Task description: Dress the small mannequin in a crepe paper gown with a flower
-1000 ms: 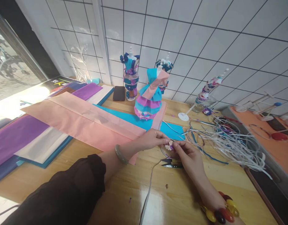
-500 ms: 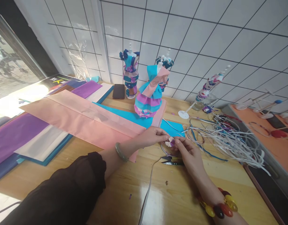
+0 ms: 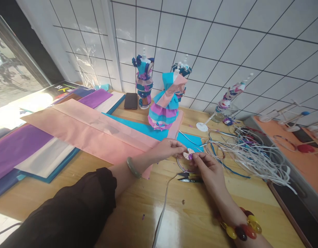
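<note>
A small pleated paper rosette (image 3: 188, 154), pink and purple, is pinched between both my hands just above the wooden table (image 3: 195, 220). My left hand (image 3: 167, 149) grips its left edge with closed fingertips. My right hand (image 3: 209, 168) holds its right edge with thumb and forefinger. Small black thread snips (image 3: 187, 177) lie on the table right under my right hand. A thin white ribbon strip (image 3: 162, 210) runs from the hands toward the near edge.
Long pink paper (image 3: 89, 132), blue paper (image 3: 159, 135) and purple sheets (image 3: 16, 146) cover the left. Mini mannequins in paper dresses (image 3: 166, 103) and a phone (image 3: 131, 101) stand by the tiled wall. A tangle of white and blue strips (image 3: 252, 155) lies right, beside an orange tray (image 3: 298, 151).
Both hands have lifted the rosette slightly up and away from me; it has turned a little between the fingertips. The rest stays put.
</note>
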Tool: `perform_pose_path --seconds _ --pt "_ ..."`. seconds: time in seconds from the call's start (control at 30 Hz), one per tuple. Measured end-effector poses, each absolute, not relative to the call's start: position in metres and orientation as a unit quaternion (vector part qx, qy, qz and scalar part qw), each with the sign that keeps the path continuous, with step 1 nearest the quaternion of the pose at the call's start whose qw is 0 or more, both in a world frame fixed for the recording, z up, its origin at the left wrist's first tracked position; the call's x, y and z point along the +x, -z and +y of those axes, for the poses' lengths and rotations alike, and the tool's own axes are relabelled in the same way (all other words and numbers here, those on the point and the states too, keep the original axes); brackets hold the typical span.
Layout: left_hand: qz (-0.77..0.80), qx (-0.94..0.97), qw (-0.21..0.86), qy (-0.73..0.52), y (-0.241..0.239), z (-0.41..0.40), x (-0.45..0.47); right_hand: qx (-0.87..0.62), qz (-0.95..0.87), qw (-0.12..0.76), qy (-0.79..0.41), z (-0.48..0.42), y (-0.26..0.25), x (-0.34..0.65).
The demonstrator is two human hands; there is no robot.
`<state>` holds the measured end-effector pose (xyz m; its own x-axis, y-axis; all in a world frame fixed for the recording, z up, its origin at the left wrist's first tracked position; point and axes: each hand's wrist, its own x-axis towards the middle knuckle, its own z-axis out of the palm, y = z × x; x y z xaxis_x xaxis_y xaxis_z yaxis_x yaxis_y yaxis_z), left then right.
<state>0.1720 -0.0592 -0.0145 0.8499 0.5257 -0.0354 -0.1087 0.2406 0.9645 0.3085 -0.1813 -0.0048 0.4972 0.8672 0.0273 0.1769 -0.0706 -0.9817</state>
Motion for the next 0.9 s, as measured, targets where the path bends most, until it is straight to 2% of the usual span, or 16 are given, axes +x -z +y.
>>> perform_pose_path --seconds 0.37,0.67,0.9 --pt "0.165 0.61 0.751 -0.193 0.0162 -0.0637 0.1725 -0.658 -0.406 0.527 -0.352 -0.1839 0.003 0.2998" --pt "0.191 0.552 0.784 -0.212 0.012 -0.062 0.1717 -0.671 -0.41 0.531 -0.317 -0.1842 0.0028 0.3006" --pt "0.19 0.553 0.788 -0.193 0.0117 -0.0636 0.17 -0.684 -0.451 0.518 -0.245 -0.1841 0.0044 0.3067"
